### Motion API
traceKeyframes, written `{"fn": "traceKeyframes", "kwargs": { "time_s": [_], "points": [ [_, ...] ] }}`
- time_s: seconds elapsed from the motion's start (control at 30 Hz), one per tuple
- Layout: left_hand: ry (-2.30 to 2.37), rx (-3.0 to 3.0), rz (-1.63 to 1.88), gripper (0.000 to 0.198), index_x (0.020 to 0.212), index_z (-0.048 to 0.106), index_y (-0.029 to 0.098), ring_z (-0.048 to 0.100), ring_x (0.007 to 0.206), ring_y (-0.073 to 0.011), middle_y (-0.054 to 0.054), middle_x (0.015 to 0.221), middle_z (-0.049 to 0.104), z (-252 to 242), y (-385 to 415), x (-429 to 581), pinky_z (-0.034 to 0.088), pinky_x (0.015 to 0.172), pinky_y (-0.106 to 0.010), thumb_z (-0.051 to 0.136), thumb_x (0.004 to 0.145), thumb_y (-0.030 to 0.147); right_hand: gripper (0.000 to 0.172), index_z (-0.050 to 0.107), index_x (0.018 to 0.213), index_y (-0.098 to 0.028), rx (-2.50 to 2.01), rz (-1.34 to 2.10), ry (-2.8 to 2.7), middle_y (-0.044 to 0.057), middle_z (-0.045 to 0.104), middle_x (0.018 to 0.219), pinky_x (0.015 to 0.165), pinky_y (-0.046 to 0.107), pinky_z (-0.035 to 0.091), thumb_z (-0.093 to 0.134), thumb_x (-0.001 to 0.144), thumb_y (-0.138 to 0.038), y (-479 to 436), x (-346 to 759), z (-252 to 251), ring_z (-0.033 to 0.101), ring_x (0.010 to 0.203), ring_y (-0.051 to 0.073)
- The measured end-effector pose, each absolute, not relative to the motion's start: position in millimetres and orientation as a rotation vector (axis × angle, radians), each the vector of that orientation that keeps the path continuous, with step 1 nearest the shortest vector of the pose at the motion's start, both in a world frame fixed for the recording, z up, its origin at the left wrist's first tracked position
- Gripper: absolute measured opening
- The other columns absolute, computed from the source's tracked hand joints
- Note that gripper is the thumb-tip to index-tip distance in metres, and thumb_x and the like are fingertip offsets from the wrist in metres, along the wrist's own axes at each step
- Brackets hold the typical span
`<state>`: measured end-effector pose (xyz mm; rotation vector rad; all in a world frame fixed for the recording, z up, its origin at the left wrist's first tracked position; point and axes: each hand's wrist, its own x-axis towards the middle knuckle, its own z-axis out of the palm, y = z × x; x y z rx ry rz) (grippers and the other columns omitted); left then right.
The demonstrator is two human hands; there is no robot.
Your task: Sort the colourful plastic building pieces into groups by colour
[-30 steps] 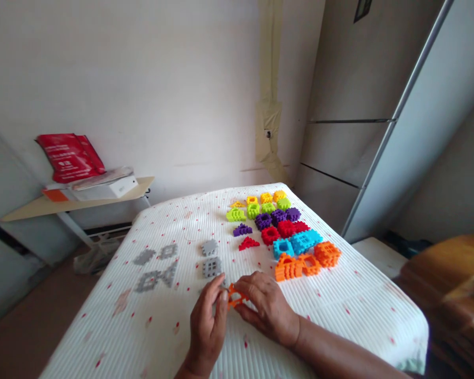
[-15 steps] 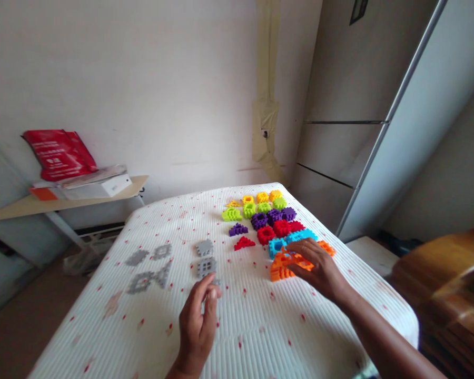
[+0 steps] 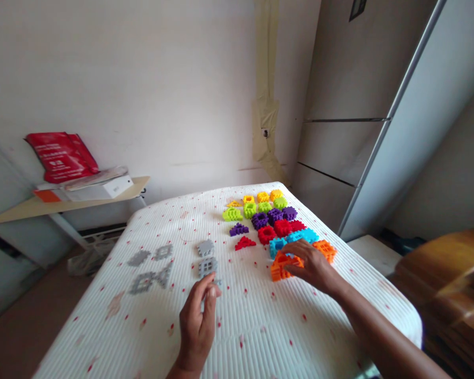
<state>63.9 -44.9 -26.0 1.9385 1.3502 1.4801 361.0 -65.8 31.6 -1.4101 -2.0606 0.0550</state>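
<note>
My right hand reaches over the front of the coloured rows. Its thumb and fingers are bent round the near orange interlocking blocks, partly covering them. Further right, another orange block shows beyond the hand. Blue blocks lie just behind the fingers. My left hand is held above the cloth with loosely curved fingers and the thumb a little apart. Its fingertips are close to a small grey piece, mostly hidden. Behind them lie a grey window-shaped piece and a solid grey piece.
Red blocks, purple blocks, green blocks and yellow blocks stand in rows farther back. Several flat grey pieces lie left. A white quilted cloth covers the table. A refrigerator stands right.
My right hand has shifted slightly left over the orange blocks, and the orange block on the right shows more fully. My left hand has hardly moved. The view has shifted slightly.
</note>
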Motion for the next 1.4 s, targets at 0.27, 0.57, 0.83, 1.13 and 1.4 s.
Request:
{"fn": "traceKeyframes", "kwargs": {
  "time_s": [0.27, 0.57, 0.83, 1.13, 1.4],
  "points": [
    [1.489, 1.654, 1.534, 0.036, 0.100, 0.062, 0.017, 0.064, 0.075, -0.0186, -0.004, 0.078, 0.068, -28, -33, 53, 0.050, 0.071, -0.029, 0.045, 0.084, 0.044, 0.022, 0.061, 0.104, -0.022, -1.424, 0.024, -2.089, 0.005, 0.066, 0.098, 0.078, 0.034, 0.049, 0.057, 0.083, -0.026, -65, 363, 23, 0.060, 0.090, 0.021],
    [1.688, 1.662, 1.741, 0.028, 0.091, 0.063, 0.018, 0.059, 0.086, -0.0210, -0.007, 0.092, 0.065, -33, 1, 15, 0.047, 0.082, -0.035, 0.048, 0.079, 0.038, 0.020, 0.059, 0.105, -0.021, -1.226, -0.097, -1.955, 0.008, 0.064, 0.100, 0.078, 0.035, 0.049, 0.054, 0.087, -0.029, -78, 341, 45, 0.059, 0.092, 0.021],
    [2.228, 2.066, 1.135, 0.030, 0.101, 0.062, 0.017, 0.054, 0.103, -0.0268, -0.012, 0.104, 0.063, -35, 35, -26, 0.038, 0.095, -0.042, 0.045, 0.077, 0.022, 0.022, 0.057, 0.107, -0.020, -0.955, 0.148, -2.192, 0.009, 0.063, 0.104, 0.081, 0.035, 0.048, 0.048, 0.087, -0.023, -69, 249, 23, 0.058, 0.094, 0.020],
    [2.337, 2.162, 0.687, 0.036, 0.108, 0.064, 0.018, 0.052, 0.106, -0.0255, -0.009, 0.117, 0.062, -35, 30, -14, 0.039, 0.092, -0.039, 0.044, 0.079, 0.019, 0.018, 0.059, 0.098, -0.018, -1.071, 0.216, -2.139, 0.008, 0.063, 0.098, 0.081, 0.029, 0.047, 0.047, 0.085, -0.017, -19, 211, -2, 0.058, 0.092, 0.018],
    [2.321, 2.158, 0.719, 0.033, 0.104, 0.066, 0.017, 0.055, 0.103, -0.0247, -0.009, 0.109, 0.066, -32, 29, -14, 0.041, 0.090, -0.037, 0.045, 0.078, 0.016, 0.026, 0.058, 0.104, -0.018, -1.079, 0.270, -2.270, 0.008, 0.061, 0.104, 0.084, 0.030, 0.045, 0.053, 0.078, -0.016, -24, 210, -18, 0.055, 0.097, 0.019]
  ]
}}
